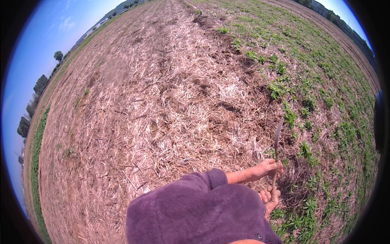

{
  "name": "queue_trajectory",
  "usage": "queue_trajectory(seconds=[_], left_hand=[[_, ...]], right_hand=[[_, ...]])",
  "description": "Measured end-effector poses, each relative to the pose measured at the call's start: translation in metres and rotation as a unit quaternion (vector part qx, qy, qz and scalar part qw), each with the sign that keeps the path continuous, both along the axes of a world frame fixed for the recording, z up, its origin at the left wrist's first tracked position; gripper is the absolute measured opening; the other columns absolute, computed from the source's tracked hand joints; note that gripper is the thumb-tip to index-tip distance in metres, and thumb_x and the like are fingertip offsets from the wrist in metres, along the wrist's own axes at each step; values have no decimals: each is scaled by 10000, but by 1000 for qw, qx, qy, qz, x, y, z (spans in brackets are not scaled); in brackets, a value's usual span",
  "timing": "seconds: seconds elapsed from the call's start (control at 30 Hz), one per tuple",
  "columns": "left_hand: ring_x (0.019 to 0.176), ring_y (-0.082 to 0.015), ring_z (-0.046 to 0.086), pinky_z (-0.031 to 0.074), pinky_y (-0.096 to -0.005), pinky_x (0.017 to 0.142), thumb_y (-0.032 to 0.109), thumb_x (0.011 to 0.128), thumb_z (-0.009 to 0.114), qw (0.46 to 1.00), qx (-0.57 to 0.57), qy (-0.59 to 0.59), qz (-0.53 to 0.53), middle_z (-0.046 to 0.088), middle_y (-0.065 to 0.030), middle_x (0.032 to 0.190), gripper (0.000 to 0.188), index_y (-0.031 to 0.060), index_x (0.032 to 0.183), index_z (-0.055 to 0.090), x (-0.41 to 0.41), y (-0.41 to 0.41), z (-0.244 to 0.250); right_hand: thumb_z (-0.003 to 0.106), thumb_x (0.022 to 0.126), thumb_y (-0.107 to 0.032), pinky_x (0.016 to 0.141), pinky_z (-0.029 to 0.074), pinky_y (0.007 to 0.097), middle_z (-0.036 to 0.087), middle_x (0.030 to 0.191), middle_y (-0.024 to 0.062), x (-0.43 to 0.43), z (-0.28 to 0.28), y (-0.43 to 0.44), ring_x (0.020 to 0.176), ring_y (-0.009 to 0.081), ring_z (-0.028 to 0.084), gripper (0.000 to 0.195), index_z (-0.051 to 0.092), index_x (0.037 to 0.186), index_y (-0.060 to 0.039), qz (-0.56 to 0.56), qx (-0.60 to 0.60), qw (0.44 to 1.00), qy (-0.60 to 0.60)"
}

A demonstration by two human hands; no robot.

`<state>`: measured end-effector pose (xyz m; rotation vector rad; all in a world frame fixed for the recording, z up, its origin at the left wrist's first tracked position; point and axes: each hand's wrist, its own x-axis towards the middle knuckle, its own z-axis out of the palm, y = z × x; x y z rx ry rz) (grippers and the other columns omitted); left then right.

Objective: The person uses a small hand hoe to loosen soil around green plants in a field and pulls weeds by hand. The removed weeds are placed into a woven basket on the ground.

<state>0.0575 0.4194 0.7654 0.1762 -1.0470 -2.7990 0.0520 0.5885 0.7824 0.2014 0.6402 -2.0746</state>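
A sickle with a narrow curved blade (278, 134) points away from me, its tip near the weeds at the right. My left hand (270, 167) reaches across from a purple sleeve and grips the tool just below the blade. Lower down, the fingers of my right hand (269, 196) are curled around the end of the slim handle (274, 180). Both hands are close together, to the right of my body. Green leafy weeds (289, 114) grow just past the blade tip, and more weeds (308, 154) stand to the right of my hands.
Dry straw and stalks (182, 122) cover the soil ahead and to the left. A strip of darker, disturbed soil (253, 73) runs along the edge of the weedy ground (344, 134). Trees (39, 85) and a green crop row (36, 158) line the far left.
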Motion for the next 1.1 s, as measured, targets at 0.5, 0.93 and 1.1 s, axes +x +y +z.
queue_trajectory(seconds=[0.5, 0.93, 1.1], left_hand=[[923, -180, 642, 540, -377, 795, 151, 954, 624, 974, 211, 61, -62, 634, -17, 923, 272, 91, 1219, 603, 11, -10, 3], [700, -84, 566, 468, -246, 648, 323, 943, 668, 1000, 6, -23, -10, 589, 58, 786, 210, 115, 954, 639, 10, -13, -9], [602, -39, 461, 343, -216, 538, 378, 937, 671, 995, -92, -20, -16, 555, 62, 708, 265, 118, 899, 635, 12, -17, -10]], right_hand=[[553, 1007, -249, 362, 223, 198, 383, 580, -31, 11, -4, -3, 418, 57, 286, 279, 543, 845, -22, 9, -65, 997, -45], [541, 1010, -298, 405, 298, 220, 376, 583, -68, 13, -5, 0, 439, 49, 326, 275, 555, 885, -54, 22, -50, 998, -13], [637, 953, -209, 362, 202, 192, 379, 557, -43, 22, 19, -8, 422, 46, 296, 223, 541, 818, -58, -31, 47, 998, 1]])
